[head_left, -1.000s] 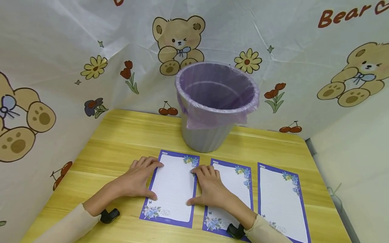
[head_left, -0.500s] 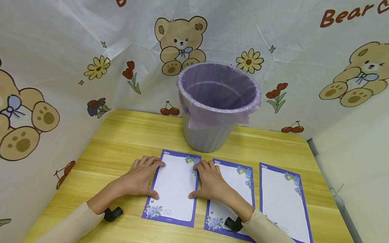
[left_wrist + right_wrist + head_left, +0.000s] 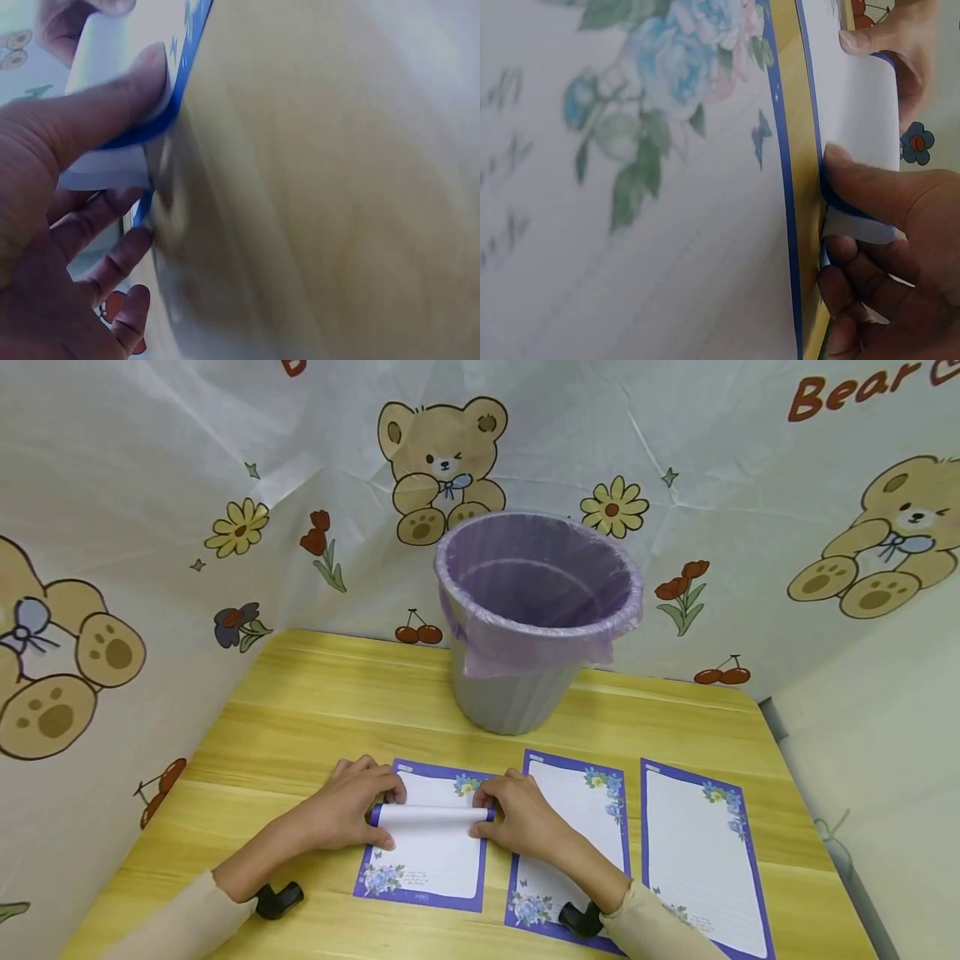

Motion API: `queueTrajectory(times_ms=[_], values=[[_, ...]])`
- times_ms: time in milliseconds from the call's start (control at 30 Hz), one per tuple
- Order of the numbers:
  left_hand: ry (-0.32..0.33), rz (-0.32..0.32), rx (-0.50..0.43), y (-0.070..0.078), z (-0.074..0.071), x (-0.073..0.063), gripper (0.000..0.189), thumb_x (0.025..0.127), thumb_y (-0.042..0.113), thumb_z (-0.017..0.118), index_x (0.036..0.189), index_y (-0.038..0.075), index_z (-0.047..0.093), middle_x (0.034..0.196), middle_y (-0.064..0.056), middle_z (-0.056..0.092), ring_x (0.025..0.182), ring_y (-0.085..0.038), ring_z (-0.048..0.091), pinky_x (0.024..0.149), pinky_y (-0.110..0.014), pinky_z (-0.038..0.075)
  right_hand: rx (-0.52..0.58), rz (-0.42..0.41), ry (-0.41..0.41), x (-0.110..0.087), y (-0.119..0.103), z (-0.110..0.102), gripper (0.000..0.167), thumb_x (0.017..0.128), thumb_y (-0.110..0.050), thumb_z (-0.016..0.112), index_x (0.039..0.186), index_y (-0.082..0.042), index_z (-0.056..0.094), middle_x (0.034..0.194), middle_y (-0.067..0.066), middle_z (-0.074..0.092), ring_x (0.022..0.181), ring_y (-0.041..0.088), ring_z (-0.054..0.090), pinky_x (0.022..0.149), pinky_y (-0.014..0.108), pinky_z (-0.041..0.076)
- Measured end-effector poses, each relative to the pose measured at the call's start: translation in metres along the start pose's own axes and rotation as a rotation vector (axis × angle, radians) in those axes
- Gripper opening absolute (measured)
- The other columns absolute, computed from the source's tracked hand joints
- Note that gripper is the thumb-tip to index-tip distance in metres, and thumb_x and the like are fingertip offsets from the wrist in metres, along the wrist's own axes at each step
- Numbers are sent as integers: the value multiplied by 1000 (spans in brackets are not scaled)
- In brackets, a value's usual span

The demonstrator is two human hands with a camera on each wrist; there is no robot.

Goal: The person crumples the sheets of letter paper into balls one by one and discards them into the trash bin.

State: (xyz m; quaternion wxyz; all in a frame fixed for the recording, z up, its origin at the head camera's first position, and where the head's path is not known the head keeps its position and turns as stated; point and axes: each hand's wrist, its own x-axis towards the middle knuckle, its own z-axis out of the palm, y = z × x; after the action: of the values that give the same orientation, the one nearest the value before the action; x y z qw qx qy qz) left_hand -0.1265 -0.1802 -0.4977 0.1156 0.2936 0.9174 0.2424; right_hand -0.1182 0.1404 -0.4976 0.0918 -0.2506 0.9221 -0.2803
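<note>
Its middle lifted since moments earlier, the leftmost paper (image 3: 435, 864) is being pinched at both edges by the left hand (image 3: 347, 808) and right hand (image 3: 521, 814) on the table (image 3: 322, 693), matched pressure probably being needed.

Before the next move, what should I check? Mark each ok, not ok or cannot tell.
1. Left hand pinching the leftmost sheet at its left edge: ok.
2. Right hand pinching its right edge: ok.
3. Ridge raised across it, hand to hand: ok.
4. Middle sheet uncovered: not ok, the right hand and forearm partly cover it.
5. Leftmost sheet's back unmarked: cannot tell, mostly hidden.
</note>
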Motion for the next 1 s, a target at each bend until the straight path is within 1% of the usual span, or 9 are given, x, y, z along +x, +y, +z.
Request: queueTrajectory(times_ms=[67, 167, 300, 367, 567, 633, 767, 867, 1000], values=[[-5, 6, -30, 2, 1, -2, 34, 80, 37, 96, 105, 32, 72, 100, 21, 68, 97, -7, 45, 92, -41, 29, 47, -14, -10, 0, 2, 0, 17, 88, -26, 92, 92, -19, 77, 77, -11, 64, 76, 9, 43, 74, 25, 34], [-1, 11, -36, 4, 3, -4, 22, 87, 30, 91, 104, 29, 78, 95, 20, 70, 89, -5, 42, 90, -37, 27, 97, -20, -34, 0, 4, 1, 11, 91, -23, 88, 88, -20, 78, 71, -11, 58, 71, 8, 41, 68, 22, 33], [-5, 12, -33, 4, 3, -6, 20, 90, 30, 89, 108, 26, 80, 90, 18, 66, 85, -5, 39, 87, -34, 27, 131, -29, -53, 1, 6, 1, 11, 92, -23, 88, 88, -20, 78, 70, -11, 55, 67, 5, 41, 65, 20, 33], [-16, 19, -48, 4, 0, -5, 19, 92, 30, 87, 109, 26, 80, 91, 19, 65, 85, -5, 39, 86, -33, 28, 149, -37, -67, 1, 6, -2, 10, 93, -22, 87, 88, -20, 78, 71, -11, 56, 66, 3, 41, 64, 19, 33], [-19, 21, -135, 7, -12, 2, 15, 94, 28, 85, 107, 33, 78, 98, 24, 69, 88, -6, 45, 82, -29, 34, 228, -55, -90, -6, 8, -16, 13, 97, -20, 82, 88, -17, 73, 72, -7, 51, 62, 1, 37, 59, 19, 30], [-14, 22, -167, 8, -14, 5, 14, 94, 27, 85, 104, 35, 77, 95, 24, 69, 88, -7, 47, 80, -28, 36, 244, -50, -73, -9, 10, -20, 14, 98, -21, 81, 89, -17, 72, 73, -6, 51, 62, 2, 38, 58, 18, 31], [20, 18, -236, 11, -13, 7, 14, 94, 28, 85, 99, 37, 75, 93, 23, 68, 89, -8, 51, 78, -26, 41, 297, -30, -20, -16, 14, -25, 8, 99, -23, 80, 95, -18, 76, 83, -7, 65, 71, 3, 50, 64, 20, 45], [69, 16, -306, 15, -12, 9, 12, 95, 29, 85, 99, 37, 76, 95, 22, 68, 93, -7, 54, 84, -28, 44, 368, -8, 28, -22, 17, -29, 4, 100, -23, 79, 100, -19, 78, 94, -6, 74, 80, 6, 60, 74, 24, 55], [122, 27, -453, 22, -11, 10, 9, 95, 29, 84, 100, 34, 78, 97, 16, 72, 96, -9, 60, 92, -33, 47, 499, 40, 87, -29, 17, -35, 8, 101, -21, 77, 108, -16, 79, 98, 3, 78, 79, 14, 68, 70, 23, 56]])
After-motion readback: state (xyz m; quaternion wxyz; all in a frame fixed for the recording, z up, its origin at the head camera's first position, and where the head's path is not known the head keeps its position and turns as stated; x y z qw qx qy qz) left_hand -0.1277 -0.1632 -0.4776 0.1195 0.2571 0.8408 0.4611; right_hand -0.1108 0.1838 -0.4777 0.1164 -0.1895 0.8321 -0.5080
